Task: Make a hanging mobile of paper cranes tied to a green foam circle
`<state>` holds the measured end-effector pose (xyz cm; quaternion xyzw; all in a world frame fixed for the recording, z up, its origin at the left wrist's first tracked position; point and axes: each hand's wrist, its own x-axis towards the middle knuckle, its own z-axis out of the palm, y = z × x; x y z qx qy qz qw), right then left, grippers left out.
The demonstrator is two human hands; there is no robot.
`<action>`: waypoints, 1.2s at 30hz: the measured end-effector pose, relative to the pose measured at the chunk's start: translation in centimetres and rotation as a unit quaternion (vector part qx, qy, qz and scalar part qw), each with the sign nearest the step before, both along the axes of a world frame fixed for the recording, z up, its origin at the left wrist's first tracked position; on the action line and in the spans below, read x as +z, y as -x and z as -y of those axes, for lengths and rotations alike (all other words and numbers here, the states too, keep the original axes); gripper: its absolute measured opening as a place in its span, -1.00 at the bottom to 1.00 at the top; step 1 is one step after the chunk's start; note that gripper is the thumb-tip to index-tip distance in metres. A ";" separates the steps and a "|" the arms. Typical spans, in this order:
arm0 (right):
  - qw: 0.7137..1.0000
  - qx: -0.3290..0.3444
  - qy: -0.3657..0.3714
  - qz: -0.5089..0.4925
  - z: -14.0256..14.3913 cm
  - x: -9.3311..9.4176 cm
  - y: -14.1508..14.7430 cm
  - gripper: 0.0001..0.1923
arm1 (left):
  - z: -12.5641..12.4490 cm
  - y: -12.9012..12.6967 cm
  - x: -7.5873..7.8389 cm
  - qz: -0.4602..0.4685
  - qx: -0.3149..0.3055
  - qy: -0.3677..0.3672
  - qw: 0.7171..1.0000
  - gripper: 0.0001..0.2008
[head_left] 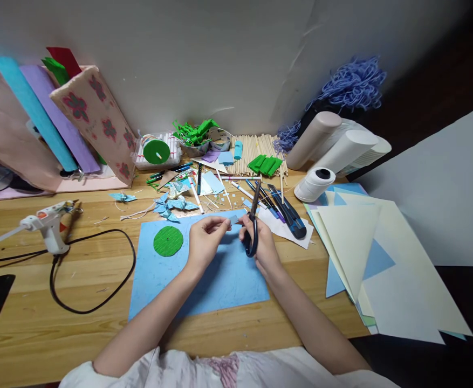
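Between my left thumb and finger a small light blue piece of paper point(233, 219) is pinched; this is my left hand point(204, 242). My right hand point(265, 245) has black-handled scissors point(253, 223) hooked in it, blades pointing up and away from me. The right fingertips come close to the paper's right end; whether they touch it I cannot tell. Both hands are over a blue sheet point(159, 285) on the wooden table. A green paper disc point(168, 241) lies on that sheet, left of my left hand.
A white glue gun point(52, 226) with a looped black cable stands at left. Folded blue paper cranes point(173, 205), pens and scraps lie behind the sheet. A box cutter point(288, 213), a thread spool point(315, 183) and stacked paper point(402, 258) are at right.
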<state>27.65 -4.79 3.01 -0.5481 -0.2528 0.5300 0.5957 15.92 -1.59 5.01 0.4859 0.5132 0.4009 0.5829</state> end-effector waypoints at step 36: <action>0.894 0.374 0.052 0.242 4.2 0.9 1.3 -0.49 | -1.0 2.9 0.8 0.012 0.043 0.137 0.990 -0.82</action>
